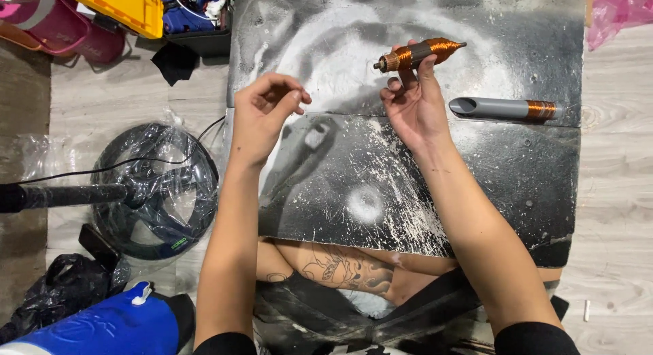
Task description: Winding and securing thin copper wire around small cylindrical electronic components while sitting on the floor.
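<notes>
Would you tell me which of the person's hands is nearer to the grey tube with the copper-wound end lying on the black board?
Right. The right hand is just left of the grey tube, holding a copper-wound rod; the left hand is farther left.

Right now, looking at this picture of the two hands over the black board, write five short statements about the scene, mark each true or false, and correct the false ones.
1. The right hand holds a copper-wound coil rod. True.
2. The left hand grips the grey tube. False: the tube lies on the black board, untouched.
3. The grey tube has a copper band near one end. True.
4. The yellow box sits on the board. False: it is on the floor, top left.
5. The left hand's fingertips are pinched together. True.
</notes>
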